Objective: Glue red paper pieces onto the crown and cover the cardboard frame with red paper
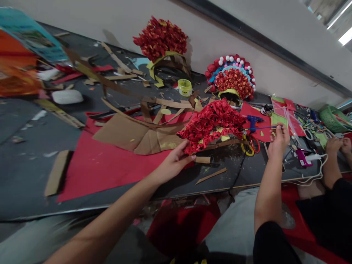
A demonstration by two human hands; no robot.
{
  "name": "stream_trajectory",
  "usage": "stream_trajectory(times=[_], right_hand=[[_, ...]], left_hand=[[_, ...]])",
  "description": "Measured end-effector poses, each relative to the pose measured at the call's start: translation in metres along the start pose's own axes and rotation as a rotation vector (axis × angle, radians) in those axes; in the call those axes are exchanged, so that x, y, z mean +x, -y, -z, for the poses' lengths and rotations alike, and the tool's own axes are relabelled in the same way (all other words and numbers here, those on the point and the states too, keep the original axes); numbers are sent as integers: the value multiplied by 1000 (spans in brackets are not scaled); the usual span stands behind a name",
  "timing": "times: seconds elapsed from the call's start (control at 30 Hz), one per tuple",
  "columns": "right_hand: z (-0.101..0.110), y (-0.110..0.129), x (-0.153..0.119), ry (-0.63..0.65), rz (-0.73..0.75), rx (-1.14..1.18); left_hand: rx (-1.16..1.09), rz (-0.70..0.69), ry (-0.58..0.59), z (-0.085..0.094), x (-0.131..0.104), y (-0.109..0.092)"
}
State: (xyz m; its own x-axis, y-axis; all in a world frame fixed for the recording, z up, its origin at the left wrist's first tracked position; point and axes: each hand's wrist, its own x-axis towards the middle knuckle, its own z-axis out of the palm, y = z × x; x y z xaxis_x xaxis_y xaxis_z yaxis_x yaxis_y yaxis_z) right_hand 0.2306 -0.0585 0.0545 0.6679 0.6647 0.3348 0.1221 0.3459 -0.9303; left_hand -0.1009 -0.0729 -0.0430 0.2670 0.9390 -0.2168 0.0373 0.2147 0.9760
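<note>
A curved, ruffled red piece [213,116], flecked with dark spots and with yellow along its inner edge, is gripped at one end by the left hand [177,161] and is positioned between both hands, while a thin blue stick [262,128], pinched in the right hand [278,141], is pointed at it.

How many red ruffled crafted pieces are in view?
3: red ruffled arc at the left hand; upright red petalled fan at the back; white-pompom-edged red-and-blue fan right of that.
</note>
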Motion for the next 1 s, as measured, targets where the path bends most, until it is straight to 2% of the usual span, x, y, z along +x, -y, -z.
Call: stream_trajectory(times=[0.27,0.47,0.73,0.87,1.0], right_hand=[[1,4,-3,14,145,-152],[6,14,-1,-33,194,-121],[-7,20,-13,19,260,-121],[-11,14,-13,-33,248,-186],[-9,8,-10,-111,309,-281]], left_hand=[[-33,-2,-11,0,0,0],[-41,-17,16,0,0,-2],[-59,-16,6,2,-1,0],[-97,-47,2,3,2,6],[-112,-42,4,4,5,12]])
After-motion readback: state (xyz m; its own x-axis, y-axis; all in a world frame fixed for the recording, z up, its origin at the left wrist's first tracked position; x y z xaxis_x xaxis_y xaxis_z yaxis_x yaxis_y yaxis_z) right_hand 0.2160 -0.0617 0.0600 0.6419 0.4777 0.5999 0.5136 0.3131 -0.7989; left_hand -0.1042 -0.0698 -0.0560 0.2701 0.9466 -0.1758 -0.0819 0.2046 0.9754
